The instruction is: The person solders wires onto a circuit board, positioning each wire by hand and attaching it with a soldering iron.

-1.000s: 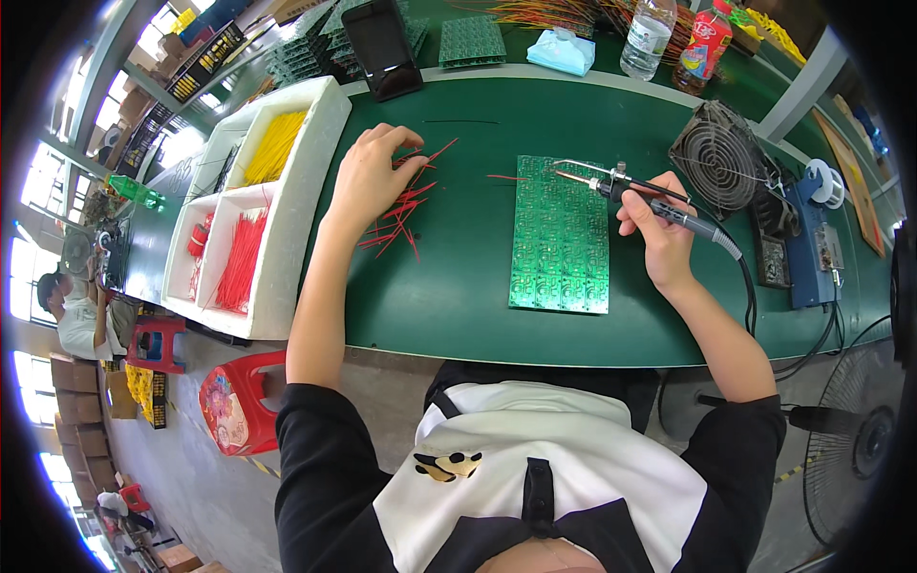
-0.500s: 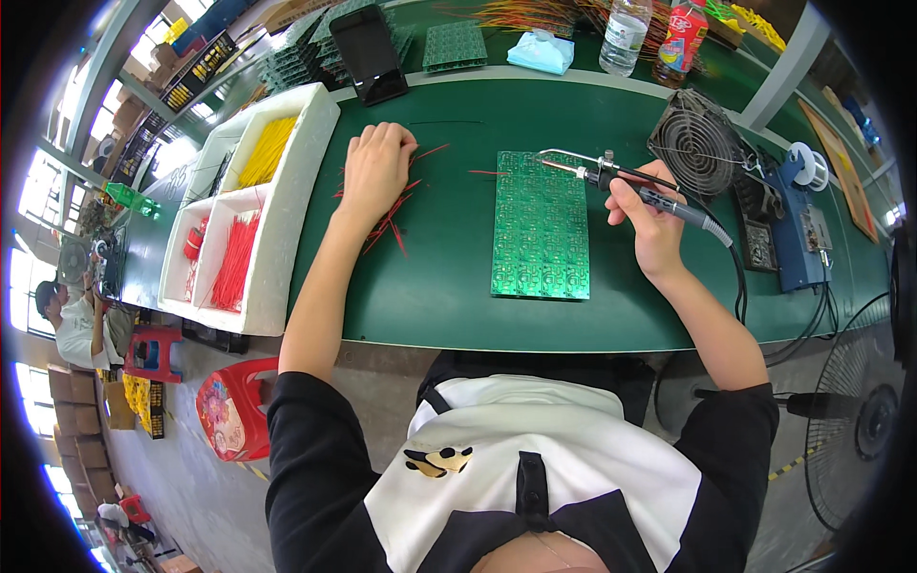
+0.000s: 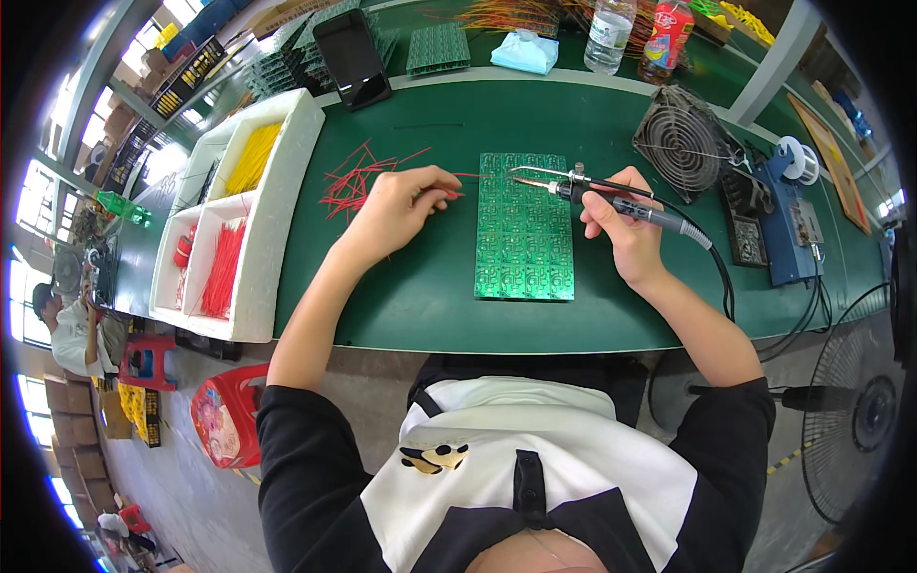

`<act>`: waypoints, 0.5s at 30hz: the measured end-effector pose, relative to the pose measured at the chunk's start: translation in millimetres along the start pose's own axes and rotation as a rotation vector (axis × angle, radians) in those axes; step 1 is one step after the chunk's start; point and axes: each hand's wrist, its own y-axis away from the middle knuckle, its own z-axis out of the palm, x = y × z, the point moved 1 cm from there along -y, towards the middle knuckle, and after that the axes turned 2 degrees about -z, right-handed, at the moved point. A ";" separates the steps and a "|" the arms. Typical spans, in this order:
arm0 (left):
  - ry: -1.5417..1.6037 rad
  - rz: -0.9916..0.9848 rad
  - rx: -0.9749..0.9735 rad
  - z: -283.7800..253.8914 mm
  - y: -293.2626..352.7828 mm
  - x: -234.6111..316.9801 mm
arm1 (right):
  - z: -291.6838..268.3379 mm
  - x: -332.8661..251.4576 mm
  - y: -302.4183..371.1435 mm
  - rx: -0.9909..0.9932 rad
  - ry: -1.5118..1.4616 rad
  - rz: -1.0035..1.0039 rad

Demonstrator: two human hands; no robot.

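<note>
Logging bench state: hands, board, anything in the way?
Left hand pinching what looks like a red wire, left of green board. Right hand gripping soldering iron, tip over board's upper half. Second red wire crossing board's left edge.

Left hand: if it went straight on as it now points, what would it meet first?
The left hand would probably meet the green circuit board at its left edge, perhaps brushing the red wire there; its height is unclear.

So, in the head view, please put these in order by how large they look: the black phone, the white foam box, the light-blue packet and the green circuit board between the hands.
1. White foam box
2. Green circuit board
3. Black phone
4. Light-blue packet
</note>
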 end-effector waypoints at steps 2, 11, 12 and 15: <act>0.026 0.045 0.003 8.1 1.6 -1.7 | 0.7 0.8 1.1 -0.011 0.008 0.022; -0.163 0.199 0.103 27.1 -0.8 -2.0 | 1.9 6.4 4.5 -0.035 0.011 0.075; -0.146 0.227 0.121 28.0 -0.9 -3.2 | 1.9 7.0 4.4 -0.038 0.008 0.084; -0.135 0.237 0.092 28.5 1.0 -2.5 | 2.9 7.3 4.9 -0.045 0.011 0.088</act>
